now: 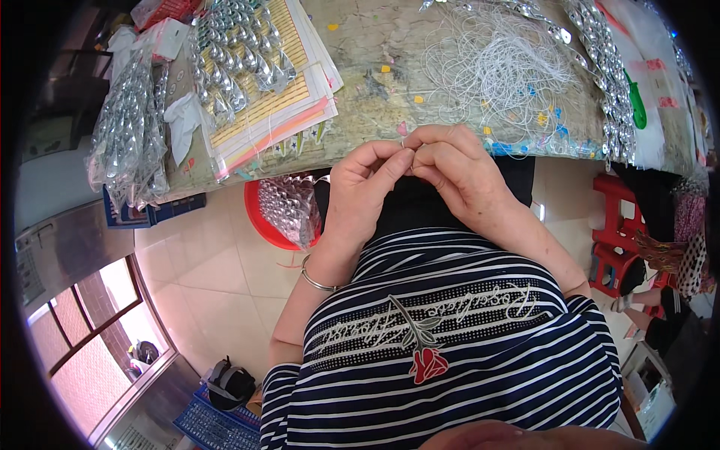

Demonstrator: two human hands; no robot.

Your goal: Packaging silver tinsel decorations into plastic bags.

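Observation:
At the near edge of the worktable (375,90), my left hand (361,184) and my right hand (465,169) meet fingertip to fingertip. Both are closed in a pinch. What they pinch is too small to make out; a tiny pale bit shows between the fingertips. Just beyond my right hand lies a loose tangle of thin whitish string (510,67). Shiny silver twisted strips (611,94) hang over the table edge at the right. More silver twisted pieces (236,56) rest on printed paper sheets (304,94) to the left.
Clear bags of silver twists (127,135) droop over the left table edge, by a crumpled white tissue (182,124). Below stands a red basin (259,221) holding a bagged silver bundle (289,206). A green-handled tool (637,101) lies at the right. Red stools (619,206) and a person's leg (641,298) are beyond.

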